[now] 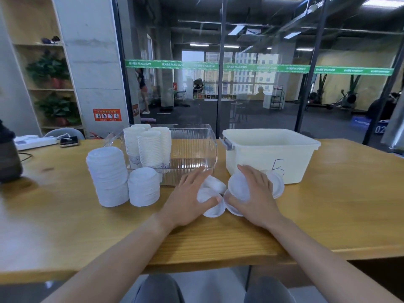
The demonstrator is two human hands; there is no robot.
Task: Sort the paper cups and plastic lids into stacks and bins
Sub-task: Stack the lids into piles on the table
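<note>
Wooden table (328, 226) carries a cream tub (271, 154), a clear bin (192, 149) with stacked paper cups (148, 145), and two lid stacks (113, 178) left of the bin. Loose plastic lids (213, 209) lie before the bins: left hand (188, 200) flat, fingers spread; right hand (255, 193) likewise, neither clamping.

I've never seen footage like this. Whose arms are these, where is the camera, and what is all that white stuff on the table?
There is no machine: a person wears a camera on the head, so you look down their arms. The left hand and right hand rest on loose plastic lids scattered on the wooden table; whether the fingers grip any is unclear. To the left stand two lid stacks. Behind them a clear bin holds stacked paper cups. A white tub sits on the right.
</note>
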